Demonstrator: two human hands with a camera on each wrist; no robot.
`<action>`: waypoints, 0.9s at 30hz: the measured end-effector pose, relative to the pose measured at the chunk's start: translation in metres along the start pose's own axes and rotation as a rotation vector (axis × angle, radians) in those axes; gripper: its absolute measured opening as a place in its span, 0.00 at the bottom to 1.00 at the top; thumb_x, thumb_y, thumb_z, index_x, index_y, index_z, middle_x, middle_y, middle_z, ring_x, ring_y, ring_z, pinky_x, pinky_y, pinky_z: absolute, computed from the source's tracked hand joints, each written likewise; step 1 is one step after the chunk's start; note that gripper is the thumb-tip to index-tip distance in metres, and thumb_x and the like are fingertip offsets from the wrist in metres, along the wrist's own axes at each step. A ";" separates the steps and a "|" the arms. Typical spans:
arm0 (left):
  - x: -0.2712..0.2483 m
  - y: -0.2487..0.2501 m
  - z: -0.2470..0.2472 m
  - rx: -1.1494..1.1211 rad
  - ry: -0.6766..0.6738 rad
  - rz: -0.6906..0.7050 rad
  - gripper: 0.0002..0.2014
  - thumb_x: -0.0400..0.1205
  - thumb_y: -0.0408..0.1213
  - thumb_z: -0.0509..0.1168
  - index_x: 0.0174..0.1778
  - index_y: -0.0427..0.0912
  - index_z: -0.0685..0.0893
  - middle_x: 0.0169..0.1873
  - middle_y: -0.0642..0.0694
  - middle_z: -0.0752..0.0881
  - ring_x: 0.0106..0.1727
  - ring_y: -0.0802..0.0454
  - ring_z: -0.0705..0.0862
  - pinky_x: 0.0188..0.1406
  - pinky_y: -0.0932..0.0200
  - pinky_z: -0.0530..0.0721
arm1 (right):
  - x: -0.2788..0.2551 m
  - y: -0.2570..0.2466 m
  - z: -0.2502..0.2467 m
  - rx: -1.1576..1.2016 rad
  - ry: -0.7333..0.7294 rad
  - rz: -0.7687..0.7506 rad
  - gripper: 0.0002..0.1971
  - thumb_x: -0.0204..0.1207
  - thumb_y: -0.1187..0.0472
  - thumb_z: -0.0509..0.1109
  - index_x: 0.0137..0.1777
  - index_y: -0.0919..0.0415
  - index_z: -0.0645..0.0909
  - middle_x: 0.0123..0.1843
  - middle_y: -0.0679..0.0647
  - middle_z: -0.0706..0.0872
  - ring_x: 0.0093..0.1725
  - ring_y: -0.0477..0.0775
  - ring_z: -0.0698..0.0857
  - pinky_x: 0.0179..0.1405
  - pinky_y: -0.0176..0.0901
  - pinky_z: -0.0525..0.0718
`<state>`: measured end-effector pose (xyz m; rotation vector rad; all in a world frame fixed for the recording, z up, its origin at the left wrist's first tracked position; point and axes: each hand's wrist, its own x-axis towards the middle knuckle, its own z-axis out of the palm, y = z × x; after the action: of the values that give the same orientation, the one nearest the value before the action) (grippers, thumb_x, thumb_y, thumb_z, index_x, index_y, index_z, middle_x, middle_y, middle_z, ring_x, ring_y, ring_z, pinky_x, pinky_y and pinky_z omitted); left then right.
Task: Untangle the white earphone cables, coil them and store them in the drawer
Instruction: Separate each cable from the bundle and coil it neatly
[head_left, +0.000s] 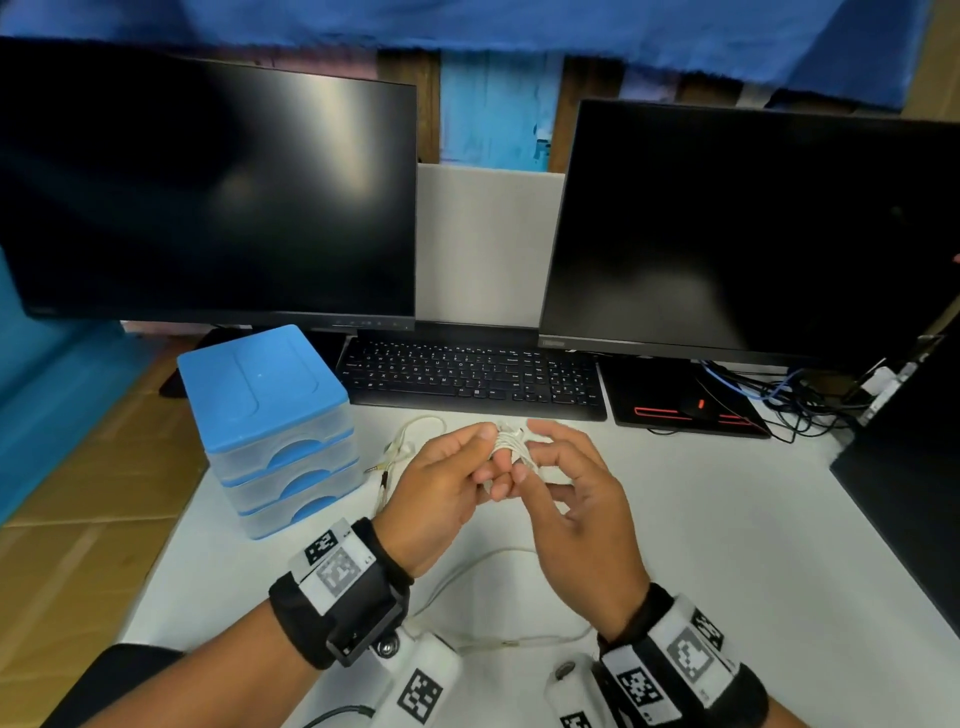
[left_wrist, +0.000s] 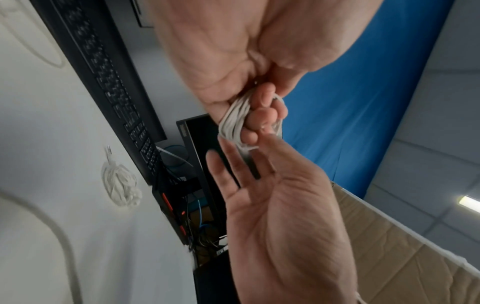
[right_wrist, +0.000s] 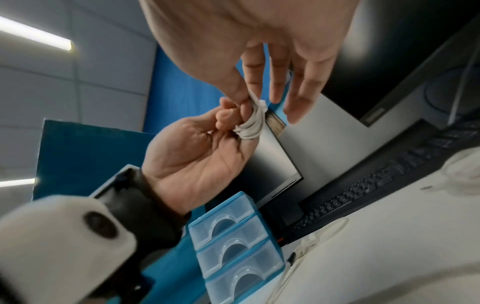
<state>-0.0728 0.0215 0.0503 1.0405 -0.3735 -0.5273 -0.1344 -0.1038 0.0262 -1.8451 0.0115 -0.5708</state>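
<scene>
The white table (head_left: 701, 519) is carrying two dark monitors (head_left: 208, 182) at the back, with a black keyboard (head_left: 467, 376) lying in front of them. On the left a blue-topped drawer unit (head_left: 270, 426) is standing with its three clear drawers all closed. Both hands are meeting above the table's middle: the left hand (head_left: 441, 488) is holding a small coil of white earphone cable (head_left: 506, 441) wound round its curled fingers, while the right hand (head_left: 576, 499) is pinching the coil's end between thumb and forefinger — its other fingers spread. More loose white cable (head_left: 410, 441) is lying on the table just beside the drawer unit.
</scene>
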 end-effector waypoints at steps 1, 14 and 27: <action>0.000 0.000 0.002 -0.025 0.023 0.003 0.22 0.86 0.36 0.55 0.25 0.42 0.80 0.22 0.47 0.70 0.26 0.54 0.74 0.40 0.59 0.83 | 0.000 0.000 -0.001 0.024 -0.026 -0.020 0.08 0.82 0.65 0.69 0.44 0.55 0.87 0.71 0.40 0.80 0.68 0.43 0.82 0.56 0.38 0.86; -0.001 0.001 0.004 0.097 0.107 0.011 0.27 0.86 0.35 0.56 0.20 0.44 0.85 0.19 0.48 0.68 0.23 0.56 0.71 0.33 0.64 0.79 | -0.001 0.004 0.001 0.172 -0.028 -0.067 0.10 0.78 0.71 0.72 0.45 0.56 0.91 0.53 0.46 0.91 0.66 0.51 0.85 0.56 0.43 0.87; -0.001 -0.008 0.010 0.203 0.286 0.089 0.24 0.87 0.35 0.56 0.21 0.46 0.75 0.15 0.53 0.73 0.23 0.56 0.70 0.30 0.57 0.69 | -0.009 -0.002 0.012 0.159 -0.005 -0.074 0.08 0.79 0.70 0.71 0.49 0.57 0.87 0.48 0.46 0.92 0.46 0.54 0.91 0.50 0.39 0.87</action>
<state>-0.0809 0.0119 0.0477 1.2708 -0.2208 -0.2586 -0.1379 -0.0904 0.0215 -1.6972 -0.1031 -0.6013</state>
